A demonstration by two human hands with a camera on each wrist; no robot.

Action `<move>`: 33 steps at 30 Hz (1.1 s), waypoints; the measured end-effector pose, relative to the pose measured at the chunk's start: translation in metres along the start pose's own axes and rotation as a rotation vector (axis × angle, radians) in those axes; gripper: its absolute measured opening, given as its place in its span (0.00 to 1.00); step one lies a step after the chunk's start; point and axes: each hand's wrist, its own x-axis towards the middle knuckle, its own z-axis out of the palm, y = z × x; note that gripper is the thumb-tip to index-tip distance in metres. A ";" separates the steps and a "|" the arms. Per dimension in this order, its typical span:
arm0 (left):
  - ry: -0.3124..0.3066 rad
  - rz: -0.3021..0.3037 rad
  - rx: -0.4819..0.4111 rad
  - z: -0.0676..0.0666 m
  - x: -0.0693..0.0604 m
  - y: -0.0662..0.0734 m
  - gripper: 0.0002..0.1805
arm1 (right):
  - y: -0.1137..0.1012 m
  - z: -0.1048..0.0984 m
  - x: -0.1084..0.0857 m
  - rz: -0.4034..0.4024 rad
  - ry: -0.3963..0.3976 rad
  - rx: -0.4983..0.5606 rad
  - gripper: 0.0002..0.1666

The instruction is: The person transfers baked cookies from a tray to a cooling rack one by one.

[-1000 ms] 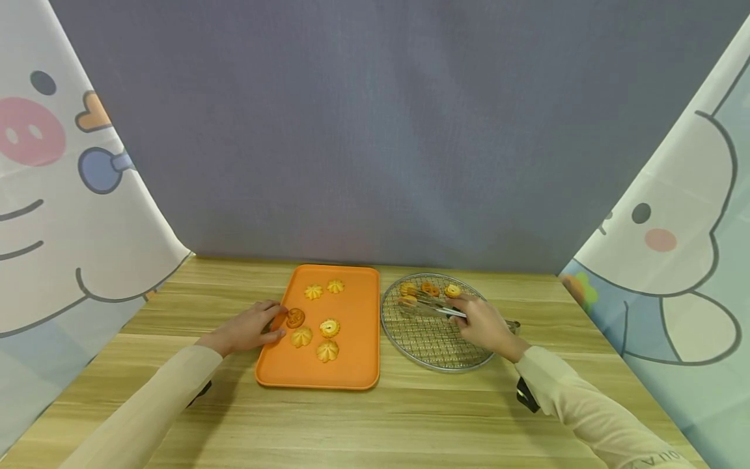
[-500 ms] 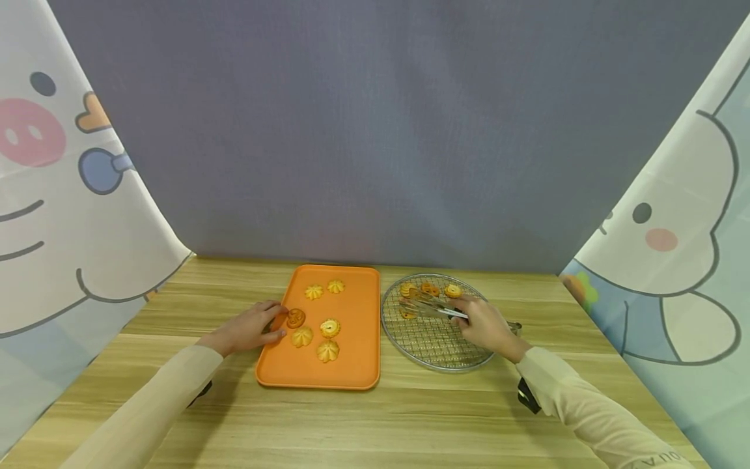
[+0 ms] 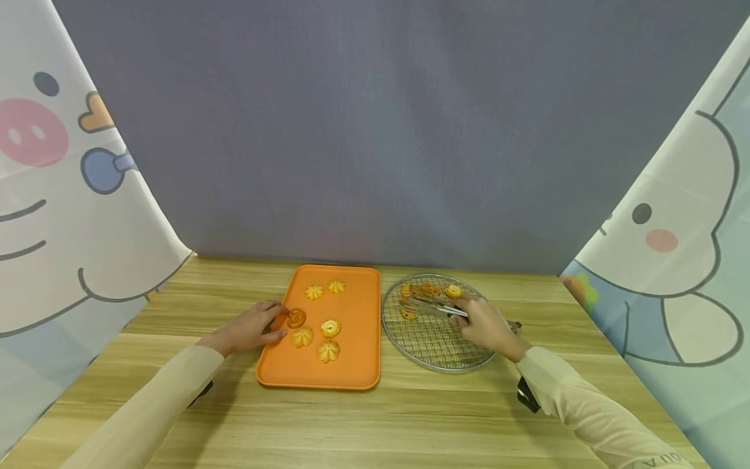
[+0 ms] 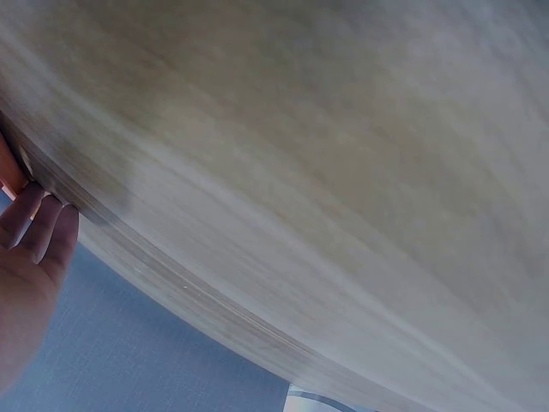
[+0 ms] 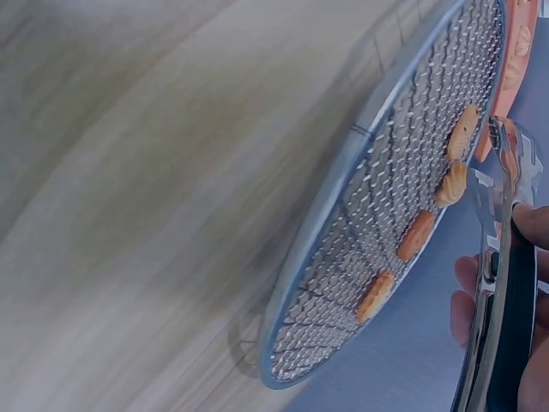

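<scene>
In the head view, my left hand (image 3: 252, 327) holds the left rim of an orange tray (image 3: 357, 365), thumb and index finger over the edge. A round brown cookie (image 3: 295, 318) lies by its fingertips, among several yellow cookies (image 3: 328, 352). My right hand (image 3: 480, 322) grips metal tongs (image 5: 506, 266) over a round wire rack (image 3: 433, 348). The tongs' arms stand apart, and the right wrist view shows nothing between their tips. Several cookies sit on the rack's far half: one (image 3: 409, 314) just below the tips, a pale-topped one (image 3: 454, 291) near my fingers.
Tray and rack stand side by side on a wooden table (image 3: 328, 423), a narrow gap between them. A grey curtain (image 3: 375, 143) hangs behind the table. Printed cloths (image 3: 662, 273) flank both sides.
A cookie that was at the tongs' tips a second ago now lies slightly nearer on the rack, apart from them. The tongs have spread. My left hand and the tray stay still.
</scene>
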 end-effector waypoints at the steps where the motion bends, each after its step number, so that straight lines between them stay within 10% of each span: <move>1: 0.000 -0.001 0.002 0.000 0.000 0.000 0.25 | 0.000 0.000 0.001 -0.004 0.003 0.000 0.20; 33: 0.000 0.001 0.011 -0.001 0.000 0.002 0.25 | -0.051 0.016 0.014 -0.158 0.001 0.020 0.22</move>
